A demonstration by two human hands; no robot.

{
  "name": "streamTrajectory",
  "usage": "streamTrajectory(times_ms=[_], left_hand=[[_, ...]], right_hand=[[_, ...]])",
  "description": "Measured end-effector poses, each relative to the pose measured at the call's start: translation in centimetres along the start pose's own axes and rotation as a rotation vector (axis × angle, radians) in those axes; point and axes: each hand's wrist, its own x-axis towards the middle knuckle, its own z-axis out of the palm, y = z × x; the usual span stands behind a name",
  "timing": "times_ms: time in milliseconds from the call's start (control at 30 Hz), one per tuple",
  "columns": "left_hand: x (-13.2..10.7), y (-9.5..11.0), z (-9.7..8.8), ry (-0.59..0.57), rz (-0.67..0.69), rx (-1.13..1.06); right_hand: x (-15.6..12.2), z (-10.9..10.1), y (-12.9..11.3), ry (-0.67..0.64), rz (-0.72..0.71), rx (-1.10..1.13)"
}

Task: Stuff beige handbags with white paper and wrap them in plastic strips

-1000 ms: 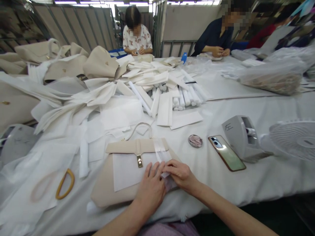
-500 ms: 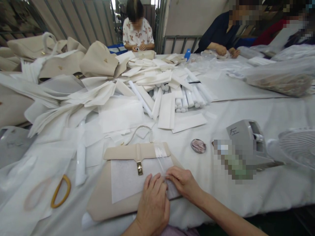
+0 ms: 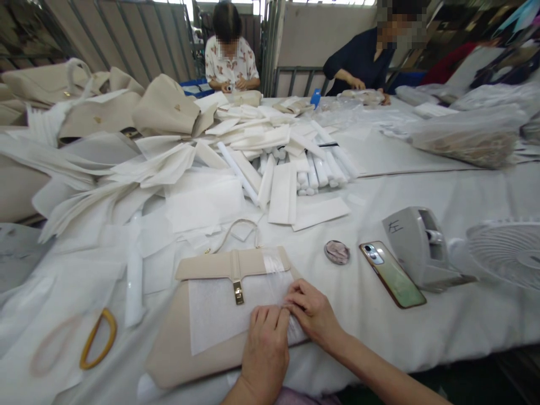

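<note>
The right hand (image 3: pixel 310 309) had thumb and fingertips drawn together, seemingly pinching clear film (image 3: pixel 274 261) near the bag's right edge. The left hand (image 3: pixel 268 343) lay just beside it, fingers bent and close together, pressing on the bag's lower front; whether it gripped anything could not be told. The beige handbag (image 3: pixel 181 343) lay flat on the worktop (image 3: pixel 350 365), in front of the person.

A white sheet (image 3: pixel 215 315) was already in place over the bag's front, below the flap, with the metal clasp (image 3: pixel 238 292) hanging over it. The film crossed the flap's right part and ran down towards the hands; its lower end looked unfinished. No similar band showed on the flap's left part.

A thin handle (image 3: pixel 238 225) stood up behind the flap. Farther right, beside a phone (image 3: pixel 394 275), a grey dispenser (image 3: pixel 415 247) bore a dark handwritten mark, perhaps a character, not surely readable. Any lettering on the clasp was too small to read, and no brand was legible.
</note>
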Motion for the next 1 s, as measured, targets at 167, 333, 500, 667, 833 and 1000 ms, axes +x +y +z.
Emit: streamTrajectory(times_ms=[167, 333, 500, 667, 833, 1000], left_hand=[[0.1, 0.0, 0.2, -0.001, 0.032, 0.052], [-0.6, -0.2, 0.4, 0.191, 0.178, 0.133], [-2.2, -0.1, 1.1, 0.191, 0.405, 0.352], [-2.9, 0.0, 2.1, 0.191, 0.340, 0.477], [-2.3, 0.0, 2.3, 0.213, 0.344, 0.488], [-2.3, -0.2, 2.6, 0.248, 0.404, 0.475]], right_hand=[[0.6, -0.1, -0.2, -0.069, 0.089, -0.024], [1.7, -0.5, -0.5, -0.150, 0.264, 0.001], [2.5, -0.8, -0.9, -0.181, 0.373, -0.004], [2.8, -0.7, -0.7, -0.143, 0.426, -0.032], [2.9, -0.1, -0.4, -0.083, 0.406, -0.068], [2.0, -1.0, 0.2, 0.098, 0.395, 0.118]])
